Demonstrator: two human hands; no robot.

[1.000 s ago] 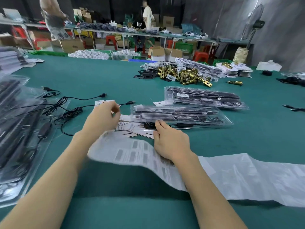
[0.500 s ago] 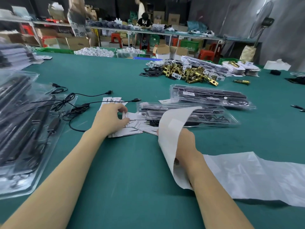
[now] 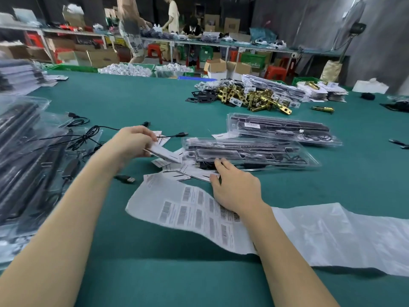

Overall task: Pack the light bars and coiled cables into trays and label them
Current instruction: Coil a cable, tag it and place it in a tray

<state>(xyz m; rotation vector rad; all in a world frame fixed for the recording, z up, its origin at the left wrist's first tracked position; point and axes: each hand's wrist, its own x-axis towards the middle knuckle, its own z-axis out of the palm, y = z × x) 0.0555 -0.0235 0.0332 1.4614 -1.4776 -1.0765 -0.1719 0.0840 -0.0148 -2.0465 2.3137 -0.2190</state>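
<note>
Left hand point(image 3: 132, 142) pinches a card point(image 3: 164, 154) lifted off the loose pile, likely for the tray point(image 3: 247, 151) just beside it, while right hand point(image 3: 236, 189), fingers spread, pins the label sheet point(image 3: 188, 213) flat for peeling.

I can read no text anywhere. The label sheet point(image 3: 199, 214) under my right hand point(image 3: 238, 190) carries rows of barcodes and fine print, all too blurred to make out. Beyond that sheet, the far tray point(image 3: 283, 129) bears a small white sticker point(image 3: 251, 124) with illegible print. The loose cards point(image 3: 177, 171) just past the sheet show only dark marks.
</note>
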